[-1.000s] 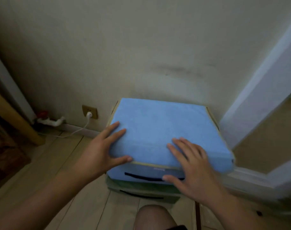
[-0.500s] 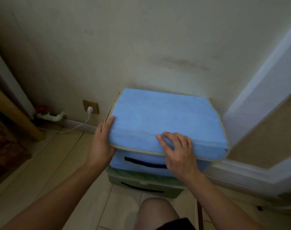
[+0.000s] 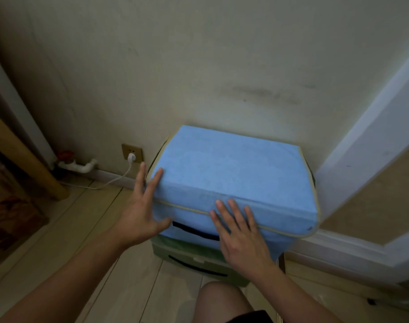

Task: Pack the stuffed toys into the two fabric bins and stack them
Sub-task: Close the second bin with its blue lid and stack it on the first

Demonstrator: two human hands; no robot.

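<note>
A: Grip state?

B: I see both hands spread flat, holding nothing. My right hand (image 3: 242,236) presses straight fingers on the front face of the blue bin (image 3: 231,183), across the lid's piped edge. My left hand (image 3: 141,208) lies along the bin's left front corner, fingers straight and pointing towards the wall (image 3: 198,66).

A: Where is the blue bin?

B: On top of the green bin (image 3: 198,262), lid closed, its back against the wall, right of the wall socket (image 3: 131,155). No toys show.

A: Orientation?

B: Long axis runs left to right along the wall; the handle slot faces me. The bin lies just ahead of both hands, so I judge only squaring it over the green bin remains.
</note>
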